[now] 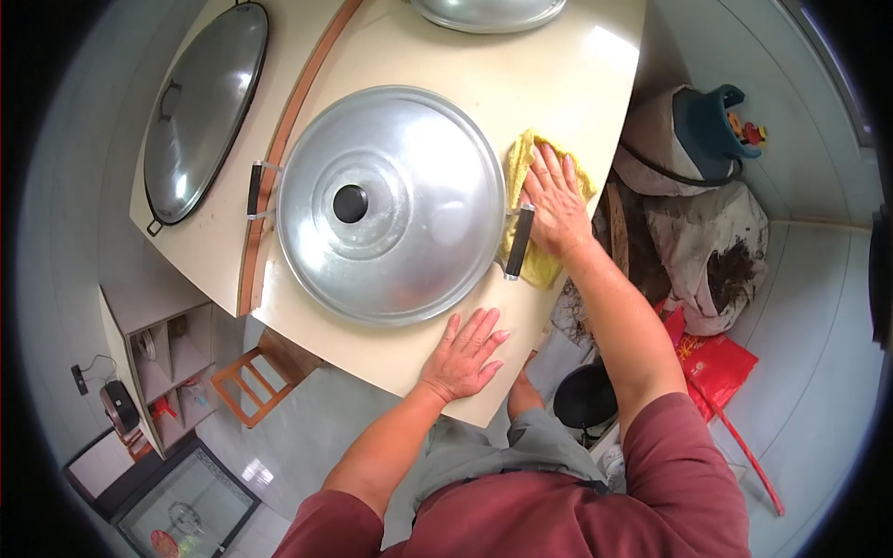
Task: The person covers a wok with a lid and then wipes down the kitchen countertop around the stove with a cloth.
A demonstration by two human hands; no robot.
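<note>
My right hand (556,209) lies flat with its fingers spread on a yellow cloth (538,265), which rests on the cream countertop (372,355) near its right edge. Left of the cloth stands a large pot with a domed metal lid (419,232) and a black knob (351,204). The pot's black side handle (520,242) overlaps part of the cloth. My left hand (464,358) is spread palm down on the bare countertop at its front edge, below the pot, holding nothing.
Another metal lid (206,107) lies at the upper left past a brown strip (290,121). A metal vessel (488,11) stands at the far edge. Right of the counter are a gas cylinder (712,130), sacks (707,242) and a red bag (721,367). A wooden stool (253,386) stands lower left.
</note>
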